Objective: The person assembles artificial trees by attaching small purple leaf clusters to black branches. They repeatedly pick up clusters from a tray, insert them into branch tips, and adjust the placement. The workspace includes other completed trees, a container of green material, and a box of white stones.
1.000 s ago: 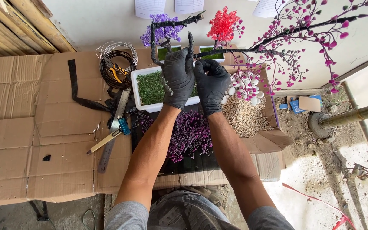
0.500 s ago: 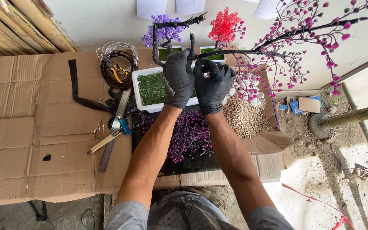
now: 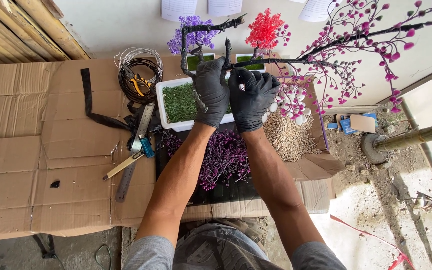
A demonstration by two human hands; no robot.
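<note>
Branch (image 3: 276, 61) between both gloved hands (image 3: 233, 92)

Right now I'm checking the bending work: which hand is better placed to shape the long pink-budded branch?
Probably the right hand: it pinches the dark branch where it runs out rightward. The left hand grips the upright trunk over the white tray.

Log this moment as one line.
left hand: grips dark trunk | right hand: fingers on dark branch | below: white tray of green turf
</note>
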